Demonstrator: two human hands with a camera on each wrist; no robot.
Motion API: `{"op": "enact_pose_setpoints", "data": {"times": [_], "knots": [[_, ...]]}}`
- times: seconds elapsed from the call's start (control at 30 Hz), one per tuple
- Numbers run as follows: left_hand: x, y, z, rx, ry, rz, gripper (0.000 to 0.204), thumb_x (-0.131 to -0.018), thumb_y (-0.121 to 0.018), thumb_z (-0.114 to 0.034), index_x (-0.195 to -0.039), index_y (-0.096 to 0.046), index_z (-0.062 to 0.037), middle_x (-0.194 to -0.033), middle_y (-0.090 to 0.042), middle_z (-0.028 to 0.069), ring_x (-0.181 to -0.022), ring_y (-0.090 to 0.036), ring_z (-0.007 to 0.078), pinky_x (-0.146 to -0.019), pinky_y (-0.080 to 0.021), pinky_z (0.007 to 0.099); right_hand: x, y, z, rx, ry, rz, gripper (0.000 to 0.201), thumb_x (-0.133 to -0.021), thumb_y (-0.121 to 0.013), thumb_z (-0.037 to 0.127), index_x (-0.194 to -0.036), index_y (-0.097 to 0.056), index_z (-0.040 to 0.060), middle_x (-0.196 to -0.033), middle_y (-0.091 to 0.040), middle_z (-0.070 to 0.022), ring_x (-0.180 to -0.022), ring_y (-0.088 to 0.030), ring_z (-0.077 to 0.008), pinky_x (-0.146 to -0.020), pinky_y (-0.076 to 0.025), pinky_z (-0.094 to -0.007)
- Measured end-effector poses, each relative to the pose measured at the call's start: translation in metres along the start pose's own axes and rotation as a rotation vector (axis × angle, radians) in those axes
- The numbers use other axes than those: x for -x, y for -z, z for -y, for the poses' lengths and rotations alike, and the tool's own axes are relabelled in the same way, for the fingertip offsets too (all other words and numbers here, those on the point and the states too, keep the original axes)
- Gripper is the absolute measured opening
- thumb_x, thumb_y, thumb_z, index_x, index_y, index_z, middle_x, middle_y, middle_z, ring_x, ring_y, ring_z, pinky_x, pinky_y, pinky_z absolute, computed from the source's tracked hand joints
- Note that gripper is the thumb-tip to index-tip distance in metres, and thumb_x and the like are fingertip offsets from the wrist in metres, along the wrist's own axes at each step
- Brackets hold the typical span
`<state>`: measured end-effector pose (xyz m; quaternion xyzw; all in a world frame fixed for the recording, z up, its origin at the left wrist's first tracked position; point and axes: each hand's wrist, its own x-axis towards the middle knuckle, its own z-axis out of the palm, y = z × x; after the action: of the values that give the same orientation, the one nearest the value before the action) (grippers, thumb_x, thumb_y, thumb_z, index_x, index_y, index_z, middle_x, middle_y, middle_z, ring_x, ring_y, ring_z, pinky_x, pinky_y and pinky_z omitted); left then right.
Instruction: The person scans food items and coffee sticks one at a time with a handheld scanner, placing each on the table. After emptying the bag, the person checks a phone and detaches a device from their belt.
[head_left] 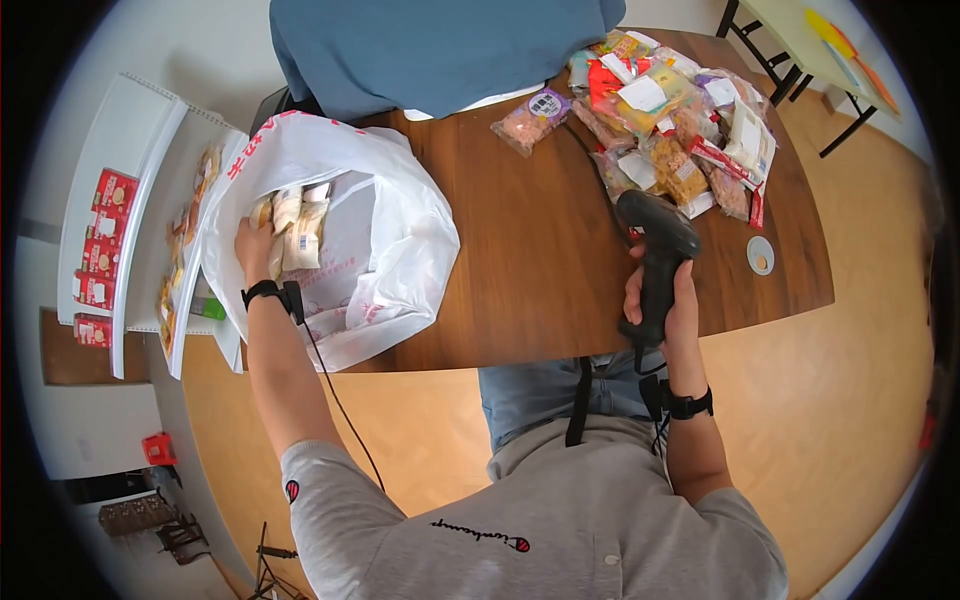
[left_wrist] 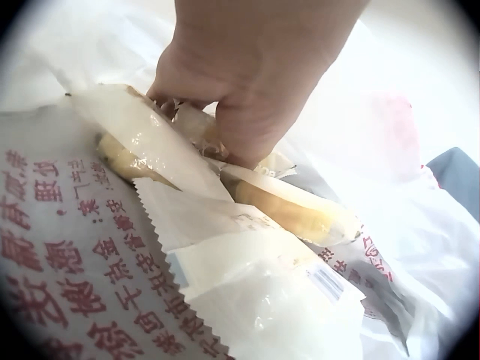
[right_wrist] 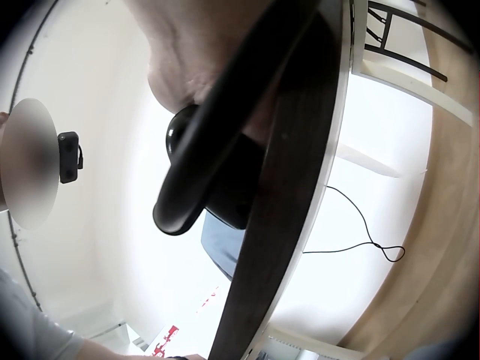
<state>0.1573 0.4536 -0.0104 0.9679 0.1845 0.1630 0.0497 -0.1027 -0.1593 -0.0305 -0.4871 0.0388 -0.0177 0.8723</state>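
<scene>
Inside a white plastic bag (head_left: 410, 215), my left hand (head_left: 254, 247) reaches down among several wrapped bread snacks (head_left: 303, 240). In the left wrist view, the thumb and fingers of that hand (left_wrist: 244, 82) pinch a small clear-wrapped bread (left_wrist: 196, 126), partly hidden under the palm. Other wrapped breads (left_wrist: 285, 210) lie around it, over red printing on the bag. My right hand (head_left: 682, 315) grips a black handheld barcode scanner (head_left: 655, 285) by its handle, above the table's front edge. Dark and close, the scanner (right_wrist: 214, 135) fills the middle of the right wrist view.
A heap of packaged snacks (head_left: 680, 120) covers the table's back right, with one purple-labelled pack (head_left: 532, 120) apart from it. A small round white piece (head_left: 760, 255) lies near the right edge. Shelves with red boxes (head_left: 105, 235) stand left; a blue-covered object (head_left: 440, 50) is behind the table.
</scene>
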Motion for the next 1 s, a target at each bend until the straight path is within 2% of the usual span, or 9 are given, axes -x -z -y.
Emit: {"op": "enact_pose_setpoints", "data": {"times": [0.17, 0.23, 0.33, 0.47, 0.63, 0.7, 0.8, 0.9, 1.0], "knots": [[0.04, 0.05, -0.066, -0.071, 0.052, -0.132, 0.045, -0.08, -0.066, -0.029, -0.118, -0.06, -0.0057, -0.104, -0.067, 0.0274, -0.099, -0.064, 0.0438, -0.085, -0.051, 0.0498, 0.0, 0.0, 0.0, 0.001, -0.011, -0.008, 0.073, -0.098, -0.031, 0.064, -0.126, -0.049, -0.0007, -0.067, -0.056, -0.0091, -0.05, -0.052, -0.0135, -0.05, -0.041, -0.0259], [0.053, 0.067, -0.083, -0.11, -0.096, -0.164, 0.041, -0.081, -0.066, -0.033, -0.117, -0.062, -0.0127, -0.1, -0.069, 0.024, -0.095, -0.066, 0.0419, -0.08, -0.052, 0.0493, -0.001, 0.001, -0.001, 0.001, -0.007, -0.004, 0.073, -0.099, -0.031, 0.064, -0.126, -0.049, -0.0006, -0.067, -0.056, -0.0091, -0.05, -0.052, -0.0136, -0.05, -0.041, -0.0258], [0.114, 0.109, -0.139, -0.07, -0.176, -0.151, 0.032, -0.079, -0.071, -0.026, -0.103, -0.063, -0.0058, -0.093, -0.07, 0.0211, -0.087, -0.067, 0.0419, -0.074, -0.053, 0.0493, -0.001, 0.002, -0.001, -0.025, -0.013, -0.001, 0.072, -0.099, -0.03, 0.063, -0.126, -0.049, -0.0004, -0.068, -0.057, -0.009, -0.051, -0.052, -0.0137, -0.051, -0.041, -0.0257], [0.172, 0.103, -0.177, 0.019, -0.293, -0.273, 0.027, -0.076, -0.074, -0.021, -0.096, -0.063, -0.0054, -0.089, -0.069, 0.0199, -0.082, -0.066, 0.0408, -0.072, -0.052, 0.0486, 0.0, 0.003, -0.002, -0.044, 0.0, 0.038, 0.071, -0.099, -0.031, 0.063, -0.126, -0.049, -0.0002, -0.07, -0.058, -0.0088, -0.052, -0.053, -0.0135, -0.051, -0.041, -0.0256], [0.196, 0.08, -0.184, 0.216, -0.38, -0.1, 0.029, -0.073, -0.075, -0.016, -0.094, -0.062, -0.0025, -0.093, -0.067, 0.0209, -0.084, -0.064, 0.0402, -0.072, -0.051, 0.0454, 0.002, 0.005, -0.001, -0.053, 0.017, 0.075, 0.07, -0.099, -0.031, 0.062, -0.126, -0.049, 0.0001, -0.071, -0.058, -0.0084, -0.054, -0.053, -0.0127, -0.052, -0.042, -0.0251], [0.201, 0.079, -0.176, 0.203, -0.345, 0.016, 0.034, -0.075, -0.077, -0.018, -0.101, -0.061, -0.0013, -0.099, -0.067, 0.0205, -0.091, -0.065, 0.0368, -0.076, -0.052, 0.0423, 0.003, 0.005, -0.001, -0.075, 0.025, 0.083, 0.07, -0.1, -0.031, 0.062, -0.127, -0.049, -0.0002, -0.072, -0.058, -0.0083, -0.054, -0.053, -0.0125, -0.052, -0.042, -0.0247], [0.199, 0.058, -0.146, 0.518, -0.224, 0.137, 0.054, -0.081, -0.079, -0.028, -0.12, -0.056, 0.0024, -0.113, -0.065, 0.0217, -0.107, -0.062, 0.0292, -0.086, -0.049, 0.0377, 0.004, 0.006, -0.001, -0.072, 0.031, 0.085, 0.07, -0.1, -0.031, 0.061, -0.126, -0.049, -0.0011, -0.072, -0.058, -0.0085, -0.054, -0.053, -0.0126, -0.053, -0.042, -0.0245], [0.191, 0.027, -0.108, 0.649, -0.345, 0.332, 0.054, -0.082, -0.078, -0.027, -0.121, -0.056, 0.0027, -0.114, -0.065, 0.0212, -0.105, -0.063, 0.0284, -0.086, -0.05, 0.0367, 0.004, 0.006, 0.001, -0.051, 0.014, 0.082, 0.071, -0.1, -0.032, 0.061, -0.126, -0.049, -0.002, -0.073, -0.059, -0.0089, -0.054, -0.053, -0.0126, -0.053, -0.042, -0.0247], [0.188, 0.028, -0.105, 0.674, -0.309, 0.344, 0.047, -0.085, -0.073, -0.026, -0.12, -0.058, 0.0007, -0.111, -0.066, 0.0193, -0.099, -0.064, 0.0265, -0.084, -0.05, 0.0361, 0.002, 0.006, 0.0, -0.061, 0.014, 0.094, 0.071, -0.099, -0.033, 0.062, -0.126, -0.048, -0.0023, -0.073, -0.059, -0.0092, -0.054, -0.053, -0.0128, -0.053, -0.042, -0.0247]]}}
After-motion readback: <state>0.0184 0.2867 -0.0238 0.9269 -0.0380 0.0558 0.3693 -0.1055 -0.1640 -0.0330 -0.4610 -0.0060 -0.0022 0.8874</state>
